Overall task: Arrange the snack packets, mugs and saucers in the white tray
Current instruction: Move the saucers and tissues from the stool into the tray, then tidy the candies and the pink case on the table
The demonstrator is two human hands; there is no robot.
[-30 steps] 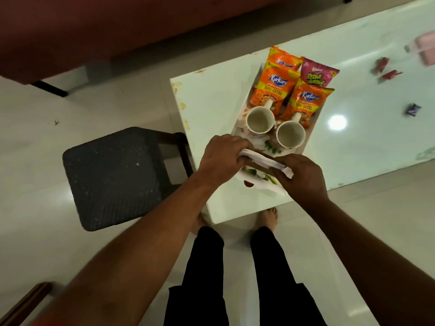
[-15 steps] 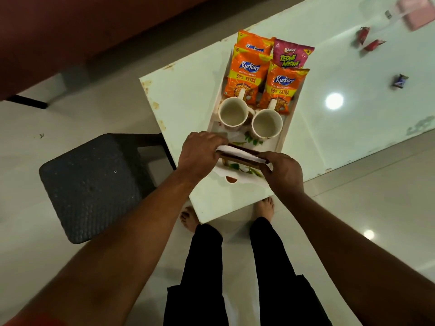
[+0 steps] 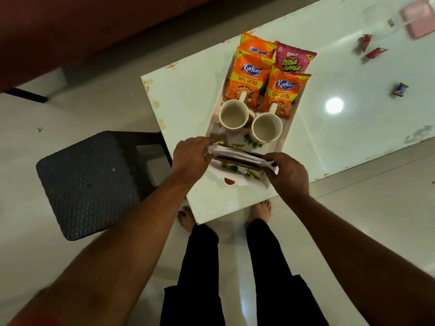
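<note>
Edgewise, saucers [image 3: 237, 154] sit pinched between left hand [image 3: 191, 154] and right hand [image 3: 288, 171].

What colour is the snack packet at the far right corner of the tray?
Pink, the Bingo packet, seen from the head camera.

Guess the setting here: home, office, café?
Probably a home living room: a glossy white low table on pale tiled floor, a dark red sofa-like seat behind it, and the person standing barefoot beside a black textured stool.
</note>
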